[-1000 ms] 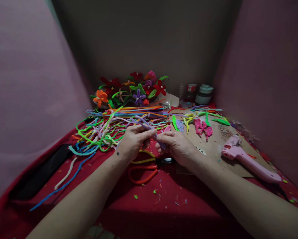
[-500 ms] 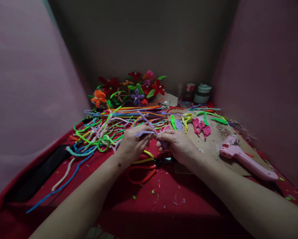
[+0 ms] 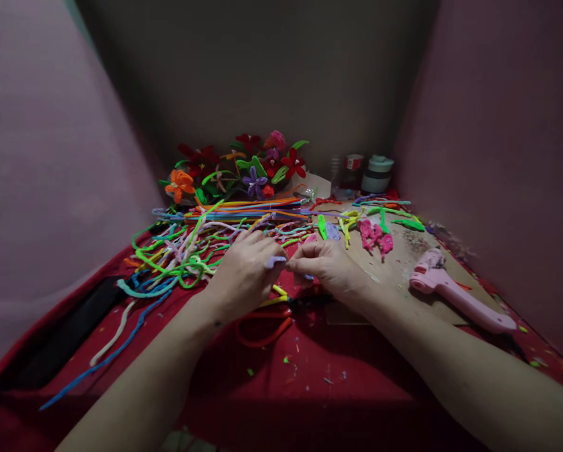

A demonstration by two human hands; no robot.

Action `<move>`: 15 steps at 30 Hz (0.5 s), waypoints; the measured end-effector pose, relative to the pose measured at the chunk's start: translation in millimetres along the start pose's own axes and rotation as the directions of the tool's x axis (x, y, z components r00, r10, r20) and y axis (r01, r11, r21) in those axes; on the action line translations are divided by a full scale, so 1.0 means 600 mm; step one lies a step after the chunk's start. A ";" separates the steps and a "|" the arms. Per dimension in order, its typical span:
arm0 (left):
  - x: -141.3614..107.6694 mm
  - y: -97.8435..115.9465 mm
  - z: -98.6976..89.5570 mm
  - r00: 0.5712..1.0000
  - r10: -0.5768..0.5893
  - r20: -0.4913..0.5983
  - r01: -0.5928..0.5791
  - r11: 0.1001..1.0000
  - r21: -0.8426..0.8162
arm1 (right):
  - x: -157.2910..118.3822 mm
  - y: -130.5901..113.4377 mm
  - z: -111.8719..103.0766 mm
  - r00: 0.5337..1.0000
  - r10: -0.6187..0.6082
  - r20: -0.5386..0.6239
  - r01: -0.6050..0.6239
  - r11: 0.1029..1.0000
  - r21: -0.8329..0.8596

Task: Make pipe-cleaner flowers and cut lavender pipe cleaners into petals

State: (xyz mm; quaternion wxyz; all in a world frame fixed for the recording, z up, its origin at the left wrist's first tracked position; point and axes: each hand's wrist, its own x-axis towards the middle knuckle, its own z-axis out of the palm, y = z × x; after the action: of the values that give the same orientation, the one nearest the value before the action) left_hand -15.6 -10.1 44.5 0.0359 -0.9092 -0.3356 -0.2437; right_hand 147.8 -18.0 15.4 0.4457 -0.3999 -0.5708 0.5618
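A lavender pipe cleaner [image 3: 275, 261] runs between my two hands over the middle of the red-covered table. My left hand [image 3: 246, 267] is closed round it, knuckles up, with a short piece showing by the fingers. My right hand [image 3: 326, 267] pinches it between thumb and fingertips, and a bit of lavender shows under those fingers. Most of the pipe cleaner is hidden by my hands. Just below them lie scissors with red and yellow handles [image 3: 265, 339], their blades in shadow.
Tangled pipe cleaners [image 3: 191, 260] spread at the left, beside a black strip [image 3: 69, 333]. Pipe-cleaner flowers [image 3: 253, 182] stand at the back. On the cardboard [image 3: 398, 257] at the right are pink and green pieces and a pink glue gun [image 3: 460, 295]. A lidded cup [image 3: 378, 174] stands behind.
My left hand has turned over, knuckles up, and the long lavender end that stuck up above it no longer shows. The right hand stays close by, still pinching. The whole view has shifted slightly.
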 end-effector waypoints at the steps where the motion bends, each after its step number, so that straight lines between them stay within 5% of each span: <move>1: 0.000 0.001 0.000 0.992 -0.120 0.047 0.126 0.980 -0.152 | -0.001 0.002 0.001 0.999 -0.042 -0.003 0.041 0.996 -0.079; 3: 0.001 0.000 0.003 0.906 -0.359 0.223 0.423 0.772 -0.474 | -0.006 0.005 0.003 0.982 -0.189 -0.001 0.181 0.943 -0.277; 5: 0.003 -0.005 0.008 0.774 -0.453 0.442 0.618 0.389 -0.683 | -0.013 0.006 0.006 0.930 -0.368 0.011 0.331 0.823 -0.462; 7: 0.004 -0.011 0.015 0.695 -0.393 0.603 0.667 0.039 -0.744 | -0.019 0.003 0.008 0.865 -0.501 0.016 0.421 0.710 -0.565; 9: 0.005 -0.015 0.018 0.686 -0.308 0.659 0.651 -0.145 -0.745 | -0.021 0.000 0.009 0.837 -0.547 -0.013 0.438 0.683 -0.585; 10: 0.006 -0.015 0.018 0.695 -0.306 0.651 0.635 -0.164 -0.755 | -0.020 -0.001 0.009 0.841 -0.540 -0.038 0.430 0.708 -0.560; 12: 0.006 -0.010 0.014 0.742 -0.387 0.547 0.573 -0.058 -0.818 | -0.017 -0.003 0.007 0.884 -0.459 -0.089 0.380 0.818 -0.432; 15: 0.004 0.001 0.004 0.848 -0.478 0.229 0.419 0.340 -0.842 | -0.011 -0.008 0.004 0.957 -0.266 -0.118 0.248 0.958 -0.146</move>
State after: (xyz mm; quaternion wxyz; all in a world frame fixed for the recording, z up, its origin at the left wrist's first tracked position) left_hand -12.4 -8.7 43.6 -0.4867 -0.6628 -0.3998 -0.4050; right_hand 147.4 -25.2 19.8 0.5260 -0.3877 -0.6216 0.4319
